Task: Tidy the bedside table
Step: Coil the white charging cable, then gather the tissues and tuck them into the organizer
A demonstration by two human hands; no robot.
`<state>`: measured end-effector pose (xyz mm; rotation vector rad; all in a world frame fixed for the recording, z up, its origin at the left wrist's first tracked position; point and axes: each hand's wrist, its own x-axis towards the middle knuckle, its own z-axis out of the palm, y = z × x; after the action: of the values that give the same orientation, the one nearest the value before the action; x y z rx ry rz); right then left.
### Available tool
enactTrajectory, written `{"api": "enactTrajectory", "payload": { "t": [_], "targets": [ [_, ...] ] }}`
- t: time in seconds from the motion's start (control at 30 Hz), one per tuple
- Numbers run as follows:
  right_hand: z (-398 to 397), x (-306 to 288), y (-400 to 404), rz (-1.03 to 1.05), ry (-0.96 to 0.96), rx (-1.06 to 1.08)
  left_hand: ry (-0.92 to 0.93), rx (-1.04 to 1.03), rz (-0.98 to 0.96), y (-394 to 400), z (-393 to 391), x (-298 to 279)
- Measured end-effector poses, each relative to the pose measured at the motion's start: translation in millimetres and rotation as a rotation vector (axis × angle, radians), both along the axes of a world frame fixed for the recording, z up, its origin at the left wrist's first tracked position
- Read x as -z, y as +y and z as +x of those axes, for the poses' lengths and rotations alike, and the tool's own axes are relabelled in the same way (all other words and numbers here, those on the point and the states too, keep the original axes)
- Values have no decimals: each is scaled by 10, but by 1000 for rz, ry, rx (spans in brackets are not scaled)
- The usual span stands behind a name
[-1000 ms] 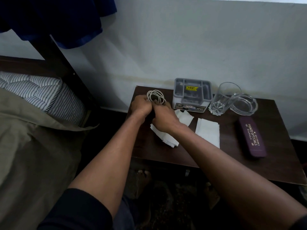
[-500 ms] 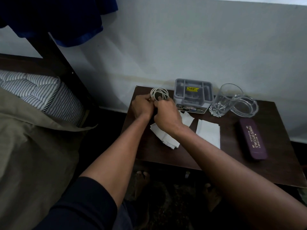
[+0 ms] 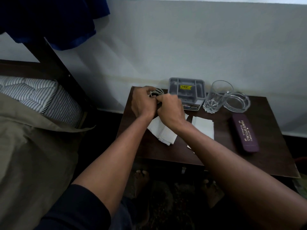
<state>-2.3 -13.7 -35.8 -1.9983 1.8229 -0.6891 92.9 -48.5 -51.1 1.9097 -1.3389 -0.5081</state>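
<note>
We have both hands at the back left corner of the bedside table [image 3: 216, 151], at about ten o'clock on its top. Our left hand [image 3: 143, 103] pinches the coiled white cable [image 3: 157, 92], and our right hand [image 3: 171, 110] closes on the same coil from three o'clock; the two hands touch. How the cable's end is held we cannot tell, since the fingers hide it.

Just beside the coil at three o'clock stands the grey compartment organizer [image 3: 186, 90]. Farther along at three o'clock are the clear drinking glass [image 3: 216, 98] and, touching it, the glass ashtray [image 3: 237, 101]. The purple spectacle case [image 3: 245, 131] lies near the right edge at four o'clock. Folded white tissues [image 3: 162, 130] lie under our wrists, with another white tissue [image 3: 203, 127] just beside them.

The risks, as we judge them: the coil may spring loose if either pinch slackens, because the loops look only loosely gathered. Our right elbow or wrist may drag the tissues off the front edge. A wide sweep toward the organizer could nudge the glass, which stands near it, into the ashtray.
</note>
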Motion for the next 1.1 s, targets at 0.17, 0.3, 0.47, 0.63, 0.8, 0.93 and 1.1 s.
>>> {"api": "enactTrajectory", "payload": {
  "t": [0.17, 0.3, 0.47, 0.63, 0.8, 0.93, 1.1],
  "targets": [
    [-184, -110, 152, 5, 1, 57, 60, 99, 41, 319, -6, -308],
    [-409, -138, 307, 55, 11, 93, 98, 378, 299, 605, -14, -371],
    [-731, -133, 400, 179, 66, 98, -205, 507, 314, 1084, -313, -361],
    [-1106, -143, 399, 276, 225, 159, -392, 647, 388, 1104, -514, -405],
    [-1407, -85, 352, 323, 327, 213, -522, 641, 401, 756, -582, -472],
    [-1421, 39, 319, 427, 332, 167, -503, 718, 447, 579, -715, -438],
    [-1400, 138, 345, 340, 250, 167, -531, 743, 440, 408, -837, -421]
  ]
}}
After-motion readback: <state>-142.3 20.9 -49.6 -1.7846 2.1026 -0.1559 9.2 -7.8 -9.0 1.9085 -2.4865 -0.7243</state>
